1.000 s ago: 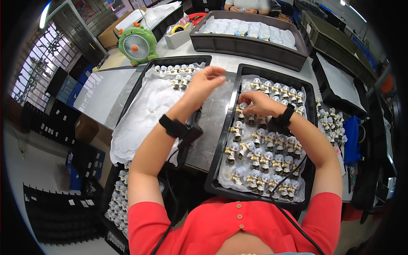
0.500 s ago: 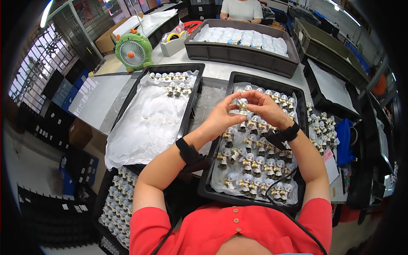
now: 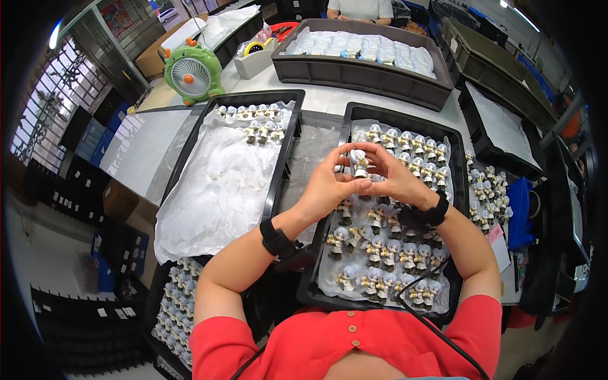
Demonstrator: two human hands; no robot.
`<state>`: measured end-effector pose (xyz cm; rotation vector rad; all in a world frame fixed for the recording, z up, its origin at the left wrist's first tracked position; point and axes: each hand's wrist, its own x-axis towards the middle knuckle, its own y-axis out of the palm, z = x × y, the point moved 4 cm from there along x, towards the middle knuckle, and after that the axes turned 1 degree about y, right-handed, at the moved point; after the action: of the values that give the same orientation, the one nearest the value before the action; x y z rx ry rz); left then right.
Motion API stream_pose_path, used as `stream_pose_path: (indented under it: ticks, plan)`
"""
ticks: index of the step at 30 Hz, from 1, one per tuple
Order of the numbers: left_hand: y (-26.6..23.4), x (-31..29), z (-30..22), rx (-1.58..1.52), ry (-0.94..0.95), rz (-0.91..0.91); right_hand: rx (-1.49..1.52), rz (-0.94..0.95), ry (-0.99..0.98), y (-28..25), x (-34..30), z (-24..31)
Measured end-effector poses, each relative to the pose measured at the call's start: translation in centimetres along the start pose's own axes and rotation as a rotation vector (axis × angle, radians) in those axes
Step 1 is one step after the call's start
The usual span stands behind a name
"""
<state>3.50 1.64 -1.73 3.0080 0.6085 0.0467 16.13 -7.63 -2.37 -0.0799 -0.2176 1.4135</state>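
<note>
Between my two hands is a small figurine (image 3: 360, 163) with pale hair and a white outfit, raised over the far left part of the right black tray (image 3: 306, 288). My left hand (image 3: 322, 188) grips it from the left, fingers curled and thumb below. From the other side my right hand (image 3: 401, 181) closes round it, the two thumbs meeting under the figurine. Rows of similar figurines (image 3: 387, 250) lie on white paper in that tray, partly hidden by my hands. The left black tray (image 3: 296, 130) has several figurines (image 3: 256, 130) at its far end.
White paper (image 3: 221, 183) lines the left tray. Beyond stand a green fan (image 3: 193, 75) and a large grey bin (image 3: 354, 79) of wrapped pieces. More figurines (image 3: 487, 193) and a blue container (image 3: 520, 215) are at the right; another filled tray (image 3: 180, 297) sits low left. A cable (image 3: 437, 332) crosses my front.
My hands have lowered slightly toward me. The figurine now shows more plainly between my fingers, and my thumbs have come together beneath it. The view has shifted a little.
</note>
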Motion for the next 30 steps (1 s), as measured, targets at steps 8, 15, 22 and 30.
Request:
stream_pose_path:
  ticks: [8, 15, 22, 30]
  plan:
    - [0.1, 0.1, 0.1, -0.042, 0.095, -0.026, -0.381, -0.138, -0.161, 0.3, -0.4, 1.7]
    - [0.0, 0.1, -0.2, -0.004, 0.098, -0.062, -0.437, -0.165, -0.253, 0.7, -0.5, 1.8]
    - [-0.3, 0.6, 0.3, -0.255, 0.057, -0.048, -0.405, -0.271, -0.318, 0.6, -0.8, 2.6]
    - [0.0, 0.6, 0.7, -0.564, 0.001, 0.074, -0.380, -0.358, -0.373, 0.3, -1.1, 3.0]
